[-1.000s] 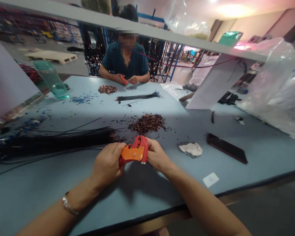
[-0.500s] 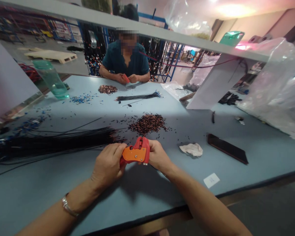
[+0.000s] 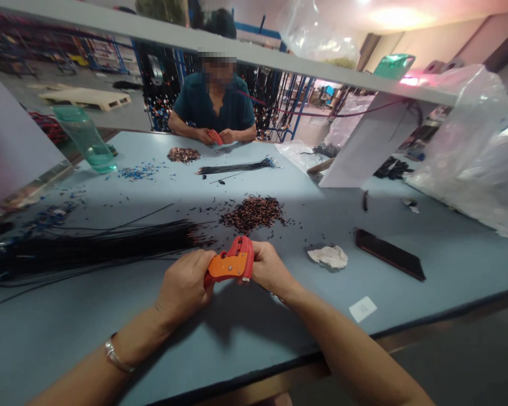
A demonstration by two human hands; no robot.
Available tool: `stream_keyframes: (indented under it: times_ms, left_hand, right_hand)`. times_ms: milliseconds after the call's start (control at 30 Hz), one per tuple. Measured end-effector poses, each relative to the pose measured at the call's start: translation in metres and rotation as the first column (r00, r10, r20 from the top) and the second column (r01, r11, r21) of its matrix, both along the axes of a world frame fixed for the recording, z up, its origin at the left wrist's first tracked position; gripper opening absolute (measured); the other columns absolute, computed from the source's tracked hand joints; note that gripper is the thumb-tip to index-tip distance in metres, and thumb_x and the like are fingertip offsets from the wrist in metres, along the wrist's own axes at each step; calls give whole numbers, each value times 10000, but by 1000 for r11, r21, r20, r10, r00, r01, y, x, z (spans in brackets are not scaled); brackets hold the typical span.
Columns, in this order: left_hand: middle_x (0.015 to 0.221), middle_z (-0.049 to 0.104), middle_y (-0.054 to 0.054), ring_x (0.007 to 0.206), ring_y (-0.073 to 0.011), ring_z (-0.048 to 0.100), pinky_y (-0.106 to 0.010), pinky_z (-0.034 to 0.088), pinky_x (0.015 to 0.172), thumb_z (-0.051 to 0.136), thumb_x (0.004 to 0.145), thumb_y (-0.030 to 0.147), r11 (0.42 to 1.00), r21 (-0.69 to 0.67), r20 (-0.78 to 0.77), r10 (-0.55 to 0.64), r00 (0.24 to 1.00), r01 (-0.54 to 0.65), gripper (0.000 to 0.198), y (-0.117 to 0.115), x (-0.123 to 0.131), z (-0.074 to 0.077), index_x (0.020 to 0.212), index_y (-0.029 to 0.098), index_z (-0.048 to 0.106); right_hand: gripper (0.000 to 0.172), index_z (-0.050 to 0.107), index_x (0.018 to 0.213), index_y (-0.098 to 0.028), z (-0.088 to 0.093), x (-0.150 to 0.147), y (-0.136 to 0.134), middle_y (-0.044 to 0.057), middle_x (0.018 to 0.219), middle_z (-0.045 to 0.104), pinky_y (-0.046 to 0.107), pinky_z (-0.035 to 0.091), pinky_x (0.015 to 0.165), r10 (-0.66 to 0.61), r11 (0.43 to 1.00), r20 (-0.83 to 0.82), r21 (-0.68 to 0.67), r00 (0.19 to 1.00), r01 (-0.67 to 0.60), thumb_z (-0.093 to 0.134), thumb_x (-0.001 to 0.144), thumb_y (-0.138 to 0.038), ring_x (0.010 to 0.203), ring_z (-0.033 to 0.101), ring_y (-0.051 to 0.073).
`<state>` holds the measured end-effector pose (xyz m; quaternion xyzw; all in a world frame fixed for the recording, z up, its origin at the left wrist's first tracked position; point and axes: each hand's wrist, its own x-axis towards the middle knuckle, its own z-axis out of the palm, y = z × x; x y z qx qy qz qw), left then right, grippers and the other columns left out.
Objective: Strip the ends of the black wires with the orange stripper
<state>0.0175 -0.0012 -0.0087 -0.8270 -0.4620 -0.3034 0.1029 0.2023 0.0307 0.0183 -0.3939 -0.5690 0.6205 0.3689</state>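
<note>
Left hand [image 3: 184, 279] wrapped around the tool [image 3: 232, 266] above the table [image 3: 68, 321], right hand [image 3: 268, 268] at its head, grip hidden, wires [image 3: 110, 245] lie ends inward, likely for easy reach.

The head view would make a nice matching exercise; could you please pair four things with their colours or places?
1. Tool
2. Nearer bundle of black wires
3. Nearer heap of small bits
4. Crumpled white piece

A. to the right of the right hand
B. orange and red, held in the left hand
C. reaching the view's left edge
D. just beyond the tool

Pairs: 1-B, 2-C, 3-D, 4-A
</note>
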Motion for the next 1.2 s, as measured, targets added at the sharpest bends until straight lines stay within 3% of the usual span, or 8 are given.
stream_keyframes:
  times_ms: [467, 633, 767, 833, 900, 1000, 1133, 1200]
  left_hand:
    - [512, 602, -9, 435, -169, 545, -296, 336, 442, 492, 894, 370, 999, -16, 45, 49, 998, -48, 236, 1, -3, -1, 711, 234, 554]
    - [504, 588, 16, 424, -146, 535, -265, 343, 440, 486, 895, 441, 997, -37, 77, 65, 995, -62, 283, 1, -5, -2, 726, 222, 547]
    - [569, 587, 39, 454, -125, 529, -236, 381, 477, 517, 881, 361, 980, -192, 242, 94, 966, -47, 177, 0, -7, 4, 792, 213, 559]
    - [596, 584, 36, 491, -125, 530, -236, 415, 517, 559, 851, 342, 955, -296, 393, 125, 911, -3, 151, 0, -8, 8, 789, 204, 559]
    - [647, 599, 11, 562, -137, 551, -254, 451, 572, 579, 831, 337, 906, -401, 555, 123, 823, 136, 158, 0, -8, 12, 787, 186, 564]
    - [677, 585, -5, 615, -143, 556, -265, 463, 597, 607, 834, 357, 706, -524, 783, 180, 595, 476, 201, -2, -6, 15, 838, 162, 559]
    - [714, 590, -8, 640, -138, 574, -269, 479, 631, 752, 741, 338, 522, -398, 912, 316, 262, 754, 286, -4, -2, 10, 850, 151, 566]
    - [714, 590, -11, 636, -146, 585, -286, 495, 631, 781, 706, 362, 516, -385, 914, 331, 237, 765, 331, -3, -2, 6, 839, 152, 563]
  right_hand:
    - [82, 594, 613, -161, 2, -4, -3, -66, 439, 574, 146, 398, 374, 44, 998, -51, -40, 998, -46, 532, 621, -108, 366, 499, 58]
    - [44, 590, 692, -163, 1, -4, -2, -59, 490, 574, 163, 394, 380, 53, 998, -51, -42, 997, -55, 596, 678, -204, 395, 533, 76]
    - [119, 596, 759, -167, -1, 0, 3, -56, 550, 562, 180, 420, 428, 29, 1000, -12, 4, 1000, -29, 611, 743, -284, 428, 531, 75]
    - [123, 612, 806, -169, -3, 2, 7, -55, 575, 562, 187, 438, 478, -29, 999, 19, 39, 999, 28, 598, 758, -281, 462, 534, 75]
    - [144, 630, 831, -167, -5, 4, 11, -43, 623, 574, 195, 452, 536, -69, 995, 27, 80, 997, 67, 601, 766, -292, 516, 546, 78]
    - [170, 634, 828, -170, -7, 6, 15, -28, 672, 582, 207, 440, 563, -91, 991, 37, 100, 995, 87, 622, 773, -330, 567, 557, 93]
    - [228, 627, 834, -173, -11, 8, 13, -10, 687, 576, 238, 453, 598, -108, 985, 32, 136, 994, 103, 639, 785, -395, 602, 561, 122]
    - [261, 619, 848, -175, -13, 9, 11, -11, 656, 558, 236, 427, 547, -109, 985, 34, 135, 993, 104, 618, 805, -432, 575, 533, 127]
